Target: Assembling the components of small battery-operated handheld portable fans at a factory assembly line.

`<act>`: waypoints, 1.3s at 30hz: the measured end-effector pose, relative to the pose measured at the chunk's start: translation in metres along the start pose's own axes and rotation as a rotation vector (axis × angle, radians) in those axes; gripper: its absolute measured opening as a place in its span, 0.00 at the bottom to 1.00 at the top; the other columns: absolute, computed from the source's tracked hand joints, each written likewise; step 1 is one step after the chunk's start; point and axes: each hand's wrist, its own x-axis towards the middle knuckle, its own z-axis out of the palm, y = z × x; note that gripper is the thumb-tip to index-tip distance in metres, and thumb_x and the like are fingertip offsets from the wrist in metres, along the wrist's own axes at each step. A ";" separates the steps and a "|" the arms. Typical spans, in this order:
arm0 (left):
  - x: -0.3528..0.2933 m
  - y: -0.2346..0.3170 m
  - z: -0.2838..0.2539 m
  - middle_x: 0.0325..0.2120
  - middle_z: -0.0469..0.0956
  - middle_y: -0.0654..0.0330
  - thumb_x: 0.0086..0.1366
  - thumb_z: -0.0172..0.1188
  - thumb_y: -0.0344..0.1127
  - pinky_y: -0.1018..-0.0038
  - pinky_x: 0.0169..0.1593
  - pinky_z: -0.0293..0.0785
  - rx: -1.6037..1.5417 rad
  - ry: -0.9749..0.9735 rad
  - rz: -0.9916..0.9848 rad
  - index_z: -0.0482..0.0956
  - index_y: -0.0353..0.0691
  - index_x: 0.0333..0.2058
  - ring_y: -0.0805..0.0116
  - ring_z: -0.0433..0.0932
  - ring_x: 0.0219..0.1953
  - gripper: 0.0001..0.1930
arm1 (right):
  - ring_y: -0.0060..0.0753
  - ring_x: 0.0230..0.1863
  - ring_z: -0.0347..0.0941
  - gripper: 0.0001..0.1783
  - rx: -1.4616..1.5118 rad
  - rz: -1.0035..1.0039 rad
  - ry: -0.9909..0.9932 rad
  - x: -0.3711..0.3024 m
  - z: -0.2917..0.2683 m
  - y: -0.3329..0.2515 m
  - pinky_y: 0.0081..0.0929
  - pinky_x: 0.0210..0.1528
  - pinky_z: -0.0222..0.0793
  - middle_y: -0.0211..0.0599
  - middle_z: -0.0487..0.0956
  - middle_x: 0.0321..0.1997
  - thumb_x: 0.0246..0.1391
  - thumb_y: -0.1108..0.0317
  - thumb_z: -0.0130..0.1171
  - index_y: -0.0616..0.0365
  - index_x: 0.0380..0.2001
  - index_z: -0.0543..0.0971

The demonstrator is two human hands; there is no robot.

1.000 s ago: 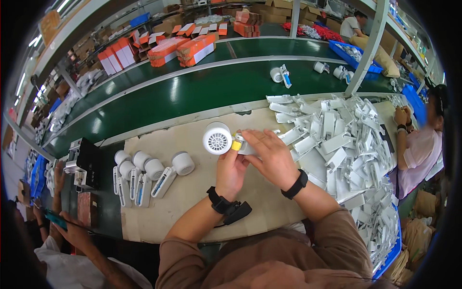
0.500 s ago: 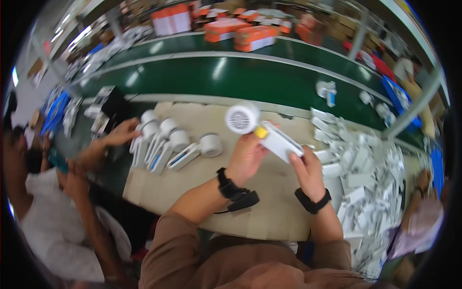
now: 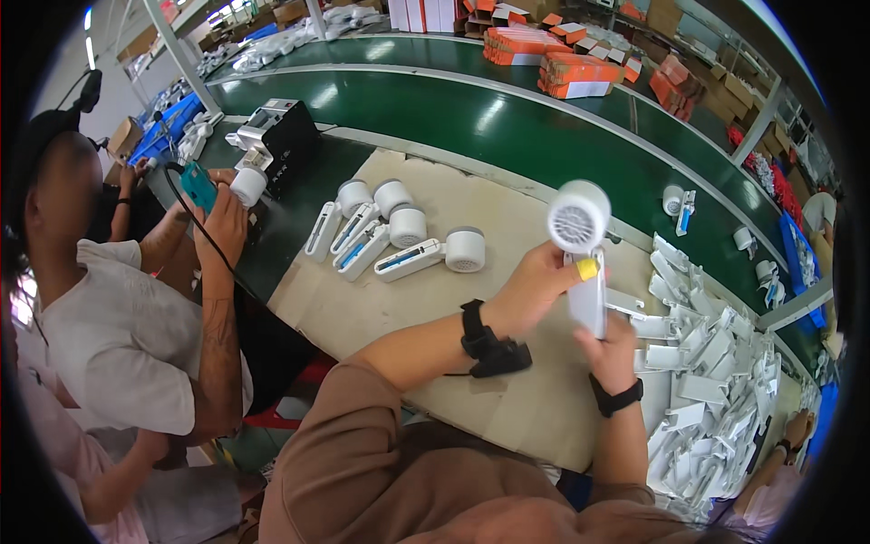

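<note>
My left hand (image 3: 530, 288) is closed around the upper handle of a white hair dryer (image 3: 586, 304), just below its round grilled head (image 3: 580, 218). A yellow wrap (image 3: 587, 268) covers a fingertip of that hand. The dryer stands roughly upright above the table, grille facing me. My right hand (image 3: 612, 354) pinches the lower end of the handle, its thumb in front; its other fingers are partly hidden. To the left on the tan table cover (image 3: 381, 313) lie several similar dryers (image 3: 408, 227), their handles open and blue parts showing inside.
White plastic handle shells (image 3: 702, 390) are heaped at my right. On the left, a co-worker holds a teal tool (image 3: 198, 186) and a dryer (image 3: 248, 186) beside a black machine (image 3: 288, 145). A green conveyor (image 3: 435, 109) runs behind the table, with orange boxes (image 3: 580, 74) beyond.
The dryer in my hands has turned from slanting to nearly upright. My view has swung left. The co-worker's hand has left the row of dryers and now holds one near the machine.
</note>
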 end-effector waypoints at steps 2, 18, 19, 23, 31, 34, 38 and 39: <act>-0.004 0.001 -0.012 0.38 0.75 0.59 0.54 0.60 0.34 0.64 0.49 0.68 0.465 0.021 0.047 0.72 0.39 0.43 0.65 0.75 0.40 0.17 | 0.46 0.25 0.71 0.10 -0.088 -0.011 -0.358 0.006 0.009 0.013 0.33 0.29 0.66 0.46 0.73 0.22 0.47 0.64 0.61 0.61 0.23 0.76; -0.110 0.052 -0.116 0.51 0.67 0.55 0.44 0.63 0.34 0.56 0.54 0.61 2.067 0.241 0.042 0.73 0.39 0.33 0.46 0.60 0.56 0.15 | 0.32 0.28 0.72 0.03 0.037 0.250 -0.174 -0.007 0.000 0.006 0.24 0.32 0.67 0.39 0.75 0.26 0.48 0.75 0.58 0.65 0.26 0.77; -0.112 0.056 -0.126 0.51 0.67 0.54 0.44 0.63 0.34 0.56 0.53 0.61 2.100 0.244 0.052 0.73 0.39 0.33 0.47 0.62 0.54 0.15 | 0.37 0.28 0.72 0.04 -0.017 0.151 -0.179 -0.003 0.003 0.005 0.27 0.32 0.68 0.41 0.75 0.27 0.48 0.73 0.58 0.63 0.26 0.77; -0.127 0.079 -0.163 0.49 0.68 0.46 0.47 0.63 0.33 0.57 0.56 0.60 2.133 0.267 0.103 0.71 0.33 0.38 0.44 0.64 0.53 0.19 | 0.46 0.32 0.71 0.07 -0.035 -0.062 -0.275 -0.007 0.018 0.007 0.37 0.35 0.68 0.41 0.75 0.27 0.48 0.66 0.56 0.59 0.27 0.77; -0.038 0.073 -0.090 0.58 0.59 0.53 0.50 0.60 0.31 0.57 0.59 0.55 2.421 0.153 0.366 0.60 0.37 0.56 0.51 0.57 0.60 0.33 | 0.42 0.27 0.71 0.06 -0.058 -0.407 -0.378 -0.027 0.059 -0.020 0.36 0.28 0.67 0.37 0.73 0.22 0.40 0.67 0.53 0.55 0.16 0.73; 0.000 0.021 0.019 0.49 0.70 0.51 0.50 0.57 0.25 0.66 0.57 0.62 1.593 -0.635 0.182 0.70 0.35 0.48 0.52 0.67 0.54 0.23 | 0.40 0.26 0.72 0.06 -0.156 -0.563 -0.417 -0.058 0.084 -0.041 0.34 0.28 0.67 0.36 0.74 0.20 0.40 0.66 0.53 0.56 0.18 0.75; 0.010 -0.061 0.121 0.50 0.69 0.58 0.53 0.55 0.27 0.67 0.56 0.64 1.226 -1.217 0.504 0.73 0.41 0.43 0.59 0.65 0.56 0.16 | 0.38 0.26 0.73 0.11 -0.043 -0.680 -0.546 -0.090 0.119 -0.077 0.35 0.29 0.66 0.35 0.76 0.21 0.47 0.61 0.53 0.56 0.20 0.77; 0.011 -0.079 0.143 0.51 0.69 0.59 0.55 0.52 0.28 0.67 0.56 0.63 1.158 -1.278 0.615 0.74 0.42 0.43 0.60 0.65 0.56 0.15 | 0.38 0.26 0.73 0.11 -0.045 -0.664 -0.539 -0.090 0.119 -0.077 0.35 0.29 0.66 0.35 0.76 0.21 0.47 0.61 0.53 0.56 0.20 0.77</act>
